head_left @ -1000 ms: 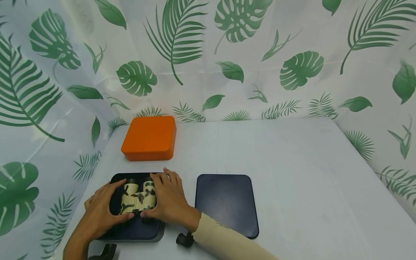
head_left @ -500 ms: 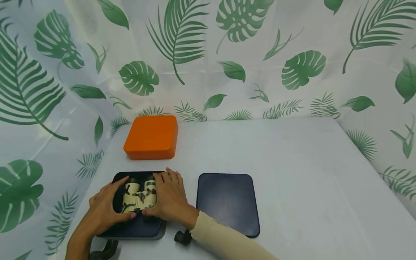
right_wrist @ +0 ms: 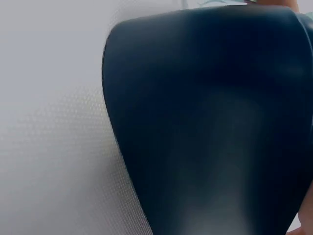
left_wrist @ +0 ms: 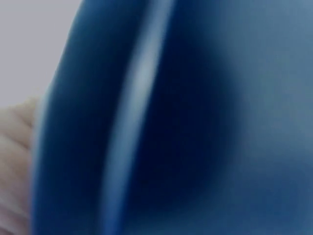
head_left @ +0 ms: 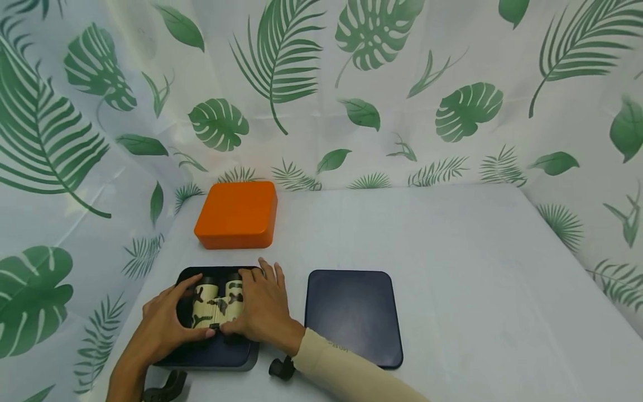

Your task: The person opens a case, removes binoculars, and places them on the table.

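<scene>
Camouflage-patterned binoculars (head_left: 205,311), cream with dark patches and black ends, lie in a dark navy tin (head_left: 226,354) at the left of the table. My left hand (head_left: 163,326) spans their left side, index fingertip by the far black end and thumb along the near edge. From the other side my right hand (head_left: 263,307) grips the right barrel, covering part of it, with its thumb near the left one. In the left wrist view the tin's wall (left_wrist: 78,147) is a blur with fingers (left_wrist: 14,166) beyond it. The tin's side (right_wrist: 205,122) fills much of the right wrist view.
A dark navy lid (head_left: 354,318) lies flat right of the tin, partly under the right sleeve (head_left: 351,368). Behind the tin stands an orange box (head_left: 238,215). Black wrist-camera parts (head_left: 282,368) show near the front. Leaf-patterned cloth (head_left: 301,111) walls the back and sides.
The head view has shifted slightly, so everything sits a little further right in it. Both hands keep their hold on the binoculars in the tin.
</scene>
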Demonstrator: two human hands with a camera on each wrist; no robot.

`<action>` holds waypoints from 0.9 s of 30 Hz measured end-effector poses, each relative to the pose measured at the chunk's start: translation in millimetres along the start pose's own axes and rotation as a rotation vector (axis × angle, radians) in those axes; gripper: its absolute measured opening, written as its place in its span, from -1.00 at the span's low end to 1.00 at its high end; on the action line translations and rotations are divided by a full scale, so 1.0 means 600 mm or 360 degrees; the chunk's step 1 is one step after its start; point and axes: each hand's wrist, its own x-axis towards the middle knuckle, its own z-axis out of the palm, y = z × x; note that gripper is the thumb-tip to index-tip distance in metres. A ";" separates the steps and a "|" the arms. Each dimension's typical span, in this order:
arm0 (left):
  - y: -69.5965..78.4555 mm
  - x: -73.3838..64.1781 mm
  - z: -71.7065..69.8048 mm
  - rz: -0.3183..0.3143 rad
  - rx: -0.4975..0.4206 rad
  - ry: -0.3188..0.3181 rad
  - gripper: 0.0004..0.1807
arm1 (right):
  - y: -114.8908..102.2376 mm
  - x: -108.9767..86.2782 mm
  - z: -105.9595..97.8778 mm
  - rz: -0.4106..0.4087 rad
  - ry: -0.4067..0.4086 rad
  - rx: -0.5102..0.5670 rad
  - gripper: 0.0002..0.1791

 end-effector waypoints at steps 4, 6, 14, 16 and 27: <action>0.004 -0.002 -0.001 -0.0006 0.0004 0.0009 0.37 | 0.002 -0.002 0.002 -0.0023 0.0058 -0.0004 0.23; 0.006 -0.003 -0.004 0.0000 0.0000 0.0010 0.38 | 0.002 -0.003 0.001 -0.0034 0.0083 -0.0013 0.23; 0.019 -0.008 -0.024 0.0037 0.0018 0.0051 0.38 | -0.003 -0.008 -0.012 -0.0054 0.0166 0.0008 0.24; 0.023 -0.011 -0.028 0.0043 0.0044 0.0074 0.39 | -0.004 -0.011 -0.017 -0.0063 0.0190 0.0028 0.24; 0.054 -0.026 -0.052 0.0065 0.0108 0.0077 0.45 | -0.010 -0.031 -0.051 -0.0125 0.0270 0.0164 0.26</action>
